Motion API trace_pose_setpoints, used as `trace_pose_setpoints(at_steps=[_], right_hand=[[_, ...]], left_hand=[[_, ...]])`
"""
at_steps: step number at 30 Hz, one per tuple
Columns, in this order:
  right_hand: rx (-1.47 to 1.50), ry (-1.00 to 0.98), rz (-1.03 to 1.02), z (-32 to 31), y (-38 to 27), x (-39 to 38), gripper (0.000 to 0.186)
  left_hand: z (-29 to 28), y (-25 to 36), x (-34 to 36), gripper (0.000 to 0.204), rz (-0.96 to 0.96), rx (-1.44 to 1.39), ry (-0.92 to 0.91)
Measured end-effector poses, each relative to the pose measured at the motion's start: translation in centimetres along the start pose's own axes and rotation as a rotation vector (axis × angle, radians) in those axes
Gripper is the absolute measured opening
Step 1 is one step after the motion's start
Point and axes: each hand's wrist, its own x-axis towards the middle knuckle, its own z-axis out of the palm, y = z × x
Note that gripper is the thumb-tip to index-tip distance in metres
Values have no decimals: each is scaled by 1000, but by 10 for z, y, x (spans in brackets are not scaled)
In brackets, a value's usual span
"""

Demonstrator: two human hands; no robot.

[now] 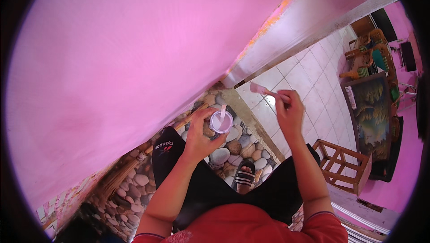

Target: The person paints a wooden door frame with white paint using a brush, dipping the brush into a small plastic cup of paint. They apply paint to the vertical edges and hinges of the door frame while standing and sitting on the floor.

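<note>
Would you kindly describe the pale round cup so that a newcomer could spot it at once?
From the large pink wall at upper left, look to its lower right edge, beside rounded grey and brown stones. Above these, the left hand holds a small, pale, round cup. Unlike the stones, it has a pale flat stick poking out.

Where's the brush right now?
In the head view, the brush is in the right hand, pictured up and right of the cup, against the white floor tiles.
</note>
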Motion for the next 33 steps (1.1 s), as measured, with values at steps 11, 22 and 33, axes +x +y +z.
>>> trace_pose_setpoints(at_steps=[11,22,33], right_hand=[[146,-371,-99,-55,-114,-32,14],[171,-454,-58,-21,-114,-40,14],[507,-414,424,-28,-99,-38,16]], left_hand=[[-3,-1,7,70,55,-36,-24],[-6,-3,2,68,88,-84,9],[-17,0,1,71,70,-29,5]])
